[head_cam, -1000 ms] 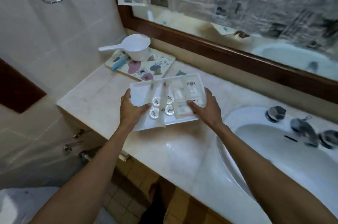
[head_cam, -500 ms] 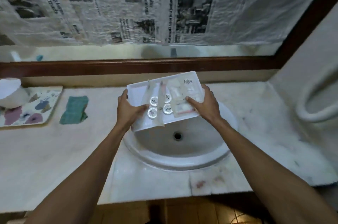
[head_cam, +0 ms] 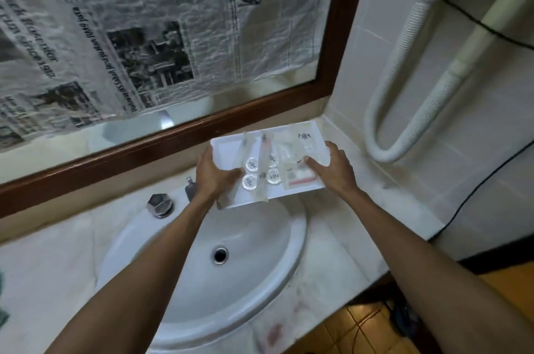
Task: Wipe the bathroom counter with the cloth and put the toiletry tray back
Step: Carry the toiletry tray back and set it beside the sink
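Carried rightward since half a second ago, the toiletry tray now hangs over the far right rim of the sink, near the tiled corner, where before it sat above the bowl's middle. Both hands clamp it: the left hand grips the left edge with thumb on top, and the right hand holds the right edge, fingers spread over a sachet. It is a flat white rectangular tray, carrying round clear-capped bottles and crinkly plastic packets. Below lies the pale, glossy marble bench.
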Demonstrator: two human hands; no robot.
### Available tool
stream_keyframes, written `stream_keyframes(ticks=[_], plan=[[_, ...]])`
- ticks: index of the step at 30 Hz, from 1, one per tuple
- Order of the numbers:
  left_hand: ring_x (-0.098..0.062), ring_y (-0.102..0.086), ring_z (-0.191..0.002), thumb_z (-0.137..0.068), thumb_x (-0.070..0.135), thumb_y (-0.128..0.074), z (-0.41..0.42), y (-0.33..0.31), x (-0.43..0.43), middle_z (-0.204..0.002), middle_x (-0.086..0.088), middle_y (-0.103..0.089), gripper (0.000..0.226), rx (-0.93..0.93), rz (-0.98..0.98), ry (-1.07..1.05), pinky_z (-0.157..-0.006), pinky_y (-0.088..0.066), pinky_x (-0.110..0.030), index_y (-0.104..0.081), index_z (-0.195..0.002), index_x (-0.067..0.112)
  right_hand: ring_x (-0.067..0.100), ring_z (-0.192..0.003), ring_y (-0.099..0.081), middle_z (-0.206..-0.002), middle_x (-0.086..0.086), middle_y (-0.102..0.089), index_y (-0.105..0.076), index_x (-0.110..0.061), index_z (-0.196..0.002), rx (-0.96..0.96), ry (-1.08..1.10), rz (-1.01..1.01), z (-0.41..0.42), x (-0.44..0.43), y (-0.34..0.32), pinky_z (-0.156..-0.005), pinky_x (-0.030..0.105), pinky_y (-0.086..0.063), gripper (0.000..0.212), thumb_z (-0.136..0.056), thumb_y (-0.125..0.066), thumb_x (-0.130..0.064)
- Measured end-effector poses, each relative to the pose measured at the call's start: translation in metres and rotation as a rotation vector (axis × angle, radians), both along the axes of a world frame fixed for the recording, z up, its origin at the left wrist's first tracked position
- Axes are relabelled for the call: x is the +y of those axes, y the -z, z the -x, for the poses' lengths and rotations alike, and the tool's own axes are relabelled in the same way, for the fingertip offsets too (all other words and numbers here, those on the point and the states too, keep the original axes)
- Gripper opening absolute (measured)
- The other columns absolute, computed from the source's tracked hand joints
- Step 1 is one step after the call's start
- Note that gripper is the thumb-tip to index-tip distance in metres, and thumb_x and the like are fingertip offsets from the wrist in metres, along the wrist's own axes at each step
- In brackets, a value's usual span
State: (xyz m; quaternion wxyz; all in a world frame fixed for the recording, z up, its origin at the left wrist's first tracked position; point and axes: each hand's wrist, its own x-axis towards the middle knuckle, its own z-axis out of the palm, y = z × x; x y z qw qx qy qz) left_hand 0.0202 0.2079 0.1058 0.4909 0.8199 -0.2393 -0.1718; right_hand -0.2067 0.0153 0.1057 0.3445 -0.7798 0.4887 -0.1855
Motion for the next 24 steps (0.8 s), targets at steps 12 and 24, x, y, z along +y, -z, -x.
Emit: stream_keyframes(ticks=[12, 24], plan=[[-0.029, -0.058, -0.112, -0.056, 0.036, -0.093, 0.011, 0.04, -0.15, -0.122, -0.01, -0.056, 0.085, -0.075, -0.196, 0.036, -0.094, -0.051, -0.042, -0.052, -0.127, 0.014, 0.035, -0.121, -0.052, -0.127, 0.015, -0.049, -0.046, -0.01, -0.137, 0.114, 0.073, -0.02, 0.018, -0.123, 0.045, -0.099, 0.038, -0.044, 0.074, -0.084, -0.062, -0.059], [-0.031, -0.055, -0.118, -0.059, 0.048, -0.091, 0.004, 0.108, -0.219, -0.124, -0.011, -0.051, 0.098, 0.047, -0.32, -0.163, -0.093, -0.049, -0.039, -0.044, -0.138, 0.011, 0.039, -0.13, -0.043, -0.134, 0.021, -0.048, -0.041, -0.008, -0.139, 0.273, -0.086, -0.095, -0.035, -0.217, 0.106, -0.106, 0.048, -0.037, 0.083, -0.082, -0.06, -0.066]])
